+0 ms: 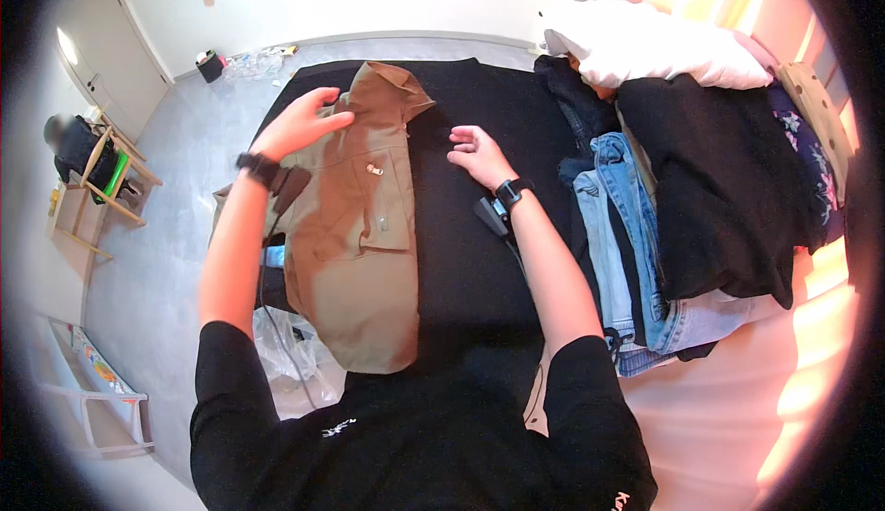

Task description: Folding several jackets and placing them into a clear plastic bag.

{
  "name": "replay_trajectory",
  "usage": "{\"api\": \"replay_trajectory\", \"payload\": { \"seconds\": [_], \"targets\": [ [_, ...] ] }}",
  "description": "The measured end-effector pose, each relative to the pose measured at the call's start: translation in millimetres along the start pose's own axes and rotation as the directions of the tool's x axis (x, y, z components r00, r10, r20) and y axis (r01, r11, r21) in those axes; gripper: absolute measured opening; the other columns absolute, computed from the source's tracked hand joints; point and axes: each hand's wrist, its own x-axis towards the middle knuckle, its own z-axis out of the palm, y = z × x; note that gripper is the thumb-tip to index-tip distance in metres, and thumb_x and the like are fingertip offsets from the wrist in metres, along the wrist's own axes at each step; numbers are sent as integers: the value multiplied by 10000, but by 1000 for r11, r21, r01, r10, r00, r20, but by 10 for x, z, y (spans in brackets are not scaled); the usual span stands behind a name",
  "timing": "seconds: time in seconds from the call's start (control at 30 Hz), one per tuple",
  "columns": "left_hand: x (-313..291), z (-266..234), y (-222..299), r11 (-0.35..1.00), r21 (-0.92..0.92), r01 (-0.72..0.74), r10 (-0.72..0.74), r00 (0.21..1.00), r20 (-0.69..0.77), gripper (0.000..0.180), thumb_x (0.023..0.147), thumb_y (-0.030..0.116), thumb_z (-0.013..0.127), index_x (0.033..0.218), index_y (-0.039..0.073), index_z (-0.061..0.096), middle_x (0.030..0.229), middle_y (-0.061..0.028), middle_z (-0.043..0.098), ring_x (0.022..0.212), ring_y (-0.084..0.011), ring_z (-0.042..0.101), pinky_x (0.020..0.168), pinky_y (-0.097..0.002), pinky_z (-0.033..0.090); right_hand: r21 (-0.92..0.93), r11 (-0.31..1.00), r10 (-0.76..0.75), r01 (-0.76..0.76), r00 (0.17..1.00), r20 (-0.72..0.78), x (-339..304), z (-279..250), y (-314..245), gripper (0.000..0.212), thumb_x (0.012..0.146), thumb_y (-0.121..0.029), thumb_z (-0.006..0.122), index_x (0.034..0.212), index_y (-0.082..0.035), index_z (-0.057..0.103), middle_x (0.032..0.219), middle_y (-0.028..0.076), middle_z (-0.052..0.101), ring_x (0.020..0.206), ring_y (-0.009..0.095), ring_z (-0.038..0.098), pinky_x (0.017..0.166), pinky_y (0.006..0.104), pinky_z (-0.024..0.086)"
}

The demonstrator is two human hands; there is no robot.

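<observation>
A brown jacket (355, 225) lies folded into a long strip on the black surface (470, 271). Its collar (392, 91) points to the far side, and a pocket with a metal zip pull (374, 169) faces up. Over the jacket's far left edge is my left hand (300, 125), thumb and fingers apart and nothing visible between them. My right hand (479, 156) hovers right of the collar, above the black surface, apart from the jacket. Its fingers are loosely bent and spread, holding nothing that I can see.
Folded jeans (613, 243), a black garment (710, 179) and a white bundle (664, 45) are piled on the right. Clear plastic (295, 359) lies near my left elbow. A person (78, 151) sits at the far left, and a black bin (209, 65) stands by the wall.
</observation>
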Motion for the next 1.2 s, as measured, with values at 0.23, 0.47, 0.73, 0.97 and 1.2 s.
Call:
{"api": "replay_trajectory", "payload": {
  "seconds": [0.23, 0.47, 0.73, 0.97, 1.2],
  "targets": [
    [521, 306, 253, 991, 47, 123, -129, 981, 143, 355, 841, 260, 651, 1098, 18, 611, 987, -182, 674, 959, -342, 636, 831, -390, 489, 29, 999, 39, -40, 999, 25, -84, -6, -25, 600, 755, -121, 745, 1274, -20, 460, 1236, 150, 555, 1127, 242, 553, 950, 365, 470],
    [281, -235, 897, 968, -180, -174, 197, 973, 118, 291, 877, 123, 575, 1151, 27, 591, 1044, -170, 660, 970, -314, 624, 856, -365, 470, 25, 993, 114, -116, 990, 84, -58, -43, -283, 927, 729, -307, 816, 1423, -28, 269, 1394, 223, 419, 1273, 317, 441, 1026, 421, 405],
    [-236, -1205, 1370, 942, -329, -65, 111, 986, 123, 341, 819, 62, 630, 1147, -22, 585, 1087, -92, 655, 972, -157, 589, 889, -306, 470, 245, 874, -481, 419, 812, 331, -165, 205, -1768, 1027, 625, -294, 855, 1422, -10, 272, 1372, 188, 446, 1292, 247, 413, 1088, 384, 324],
    [-498, -1276, 1812, 879, -458, -136, 123, 991, -59, 343, 844, 67, 596, 1174, -18, 557, 1049, -97, 653, 936, -162, 607, 851, -311, 494, 621, 658, -710, 426, 625, 324, -809, 279, -2506, 393, 851, -48, 574, 1239, 4, 537, 1143, 103, 631, 1048, 177, 572, 938, 341, 455],
    [-836, -1704, 1681, 785, -582, -212, 73, 965, -253, 344, 868, 71, 561, 1200, -14, 530, 1010, -102, 651, 899, -168, 626, 813, -317, 517, 565, 559, -795, 606, 587, 156, -1218, 60, -3028, 530, 749, -73, 747, 1230, 12, 542, 1126, 56, 636, 992, 114, 593, 889, 291, 468]
  ]
}}
